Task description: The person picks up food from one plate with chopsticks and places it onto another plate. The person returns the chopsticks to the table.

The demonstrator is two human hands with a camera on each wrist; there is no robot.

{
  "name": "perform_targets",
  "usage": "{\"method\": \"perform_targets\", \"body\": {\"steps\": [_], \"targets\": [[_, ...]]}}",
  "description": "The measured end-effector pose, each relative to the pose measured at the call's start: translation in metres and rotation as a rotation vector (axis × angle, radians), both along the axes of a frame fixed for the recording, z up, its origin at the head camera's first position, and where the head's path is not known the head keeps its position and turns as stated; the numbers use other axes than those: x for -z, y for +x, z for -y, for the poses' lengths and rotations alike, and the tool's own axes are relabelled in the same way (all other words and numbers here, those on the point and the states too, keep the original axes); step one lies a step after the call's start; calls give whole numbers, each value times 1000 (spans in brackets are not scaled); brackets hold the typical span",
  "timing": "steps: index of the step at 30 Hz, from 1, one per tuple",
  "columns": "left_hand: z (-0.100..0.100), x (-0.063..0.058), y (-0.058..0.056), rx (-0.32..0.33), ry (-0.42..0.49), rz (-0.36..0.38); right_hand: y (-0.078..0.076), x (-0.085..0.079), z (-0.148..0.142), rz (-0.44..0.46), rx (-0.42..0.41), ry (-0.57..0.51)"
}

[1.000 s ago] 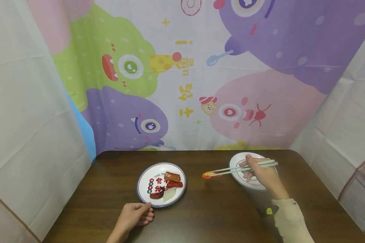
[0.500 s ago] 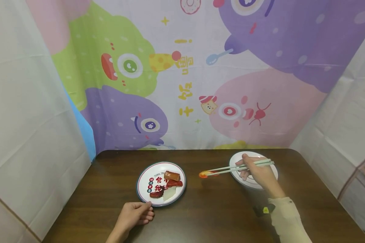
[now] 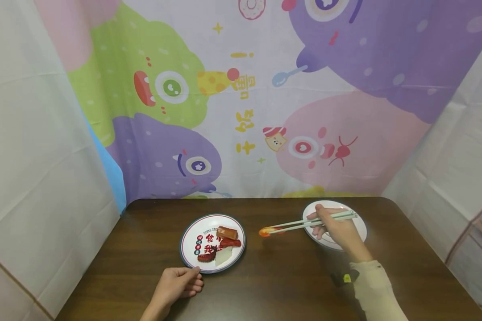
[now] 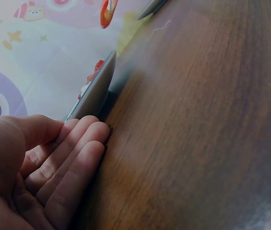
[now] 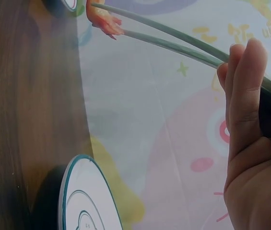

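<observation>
My right hand (image 3: 339, 229) grips a pair of pale green chopsticks (image 3: 291, 226) whose tips pinch an orange-red shrimp (image 3: 267, 232). In the right wrist view the shrimp's tail fans out between the tips. The shrimp is held above the table, between two plates. My left hand (image 3: 178, 285) pinches the near rim of the left plate (image 3: 189, 238) between thumb and fingers. On that plate lie a brown block-shaped piece (image 3: 227, 232), a red piece (image 3: 230, 243), a whitish piece (image 3: 224, 257) and a dark red ridged piece (image 3: 205, 258).
Under my right hand is a second white plate (image 3: 359, 225), partly hidden by it. Both plates stand on a dark wooden table (image 3: 265, 285). A cartoon-printed cloth (image 3: 249, 174) hangs behind the table's far edge, with pale cloth walls at both sides.
My right hand has moved left with the chopsticks, bringing the shrimp closer to the left plate. The left hand and its plate have stayed in place.
</observation>
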State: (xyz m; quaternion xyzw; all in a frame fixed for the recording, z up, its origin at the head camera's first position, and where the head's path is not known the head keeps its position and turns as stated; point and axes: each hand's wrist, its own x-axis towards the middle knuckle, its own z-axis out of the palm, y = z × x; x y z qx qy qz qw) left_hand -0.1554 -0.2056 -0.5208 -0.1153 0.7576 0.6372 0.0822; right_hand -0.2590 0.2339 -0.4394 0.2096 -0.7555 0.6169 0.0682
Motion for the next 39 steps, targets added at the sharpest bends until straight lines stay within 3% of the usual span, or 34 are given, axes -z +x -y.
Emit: {"method": "perform_targets", "body": {"steps": [21, 39], "targets": [[2, 4, -2, 0, 0, 1, -2, 1, 11, -36, -43, -42], [0, -2, 1, 8, 9, -8, 0, -1, 23, -22, -3, -19]]}}
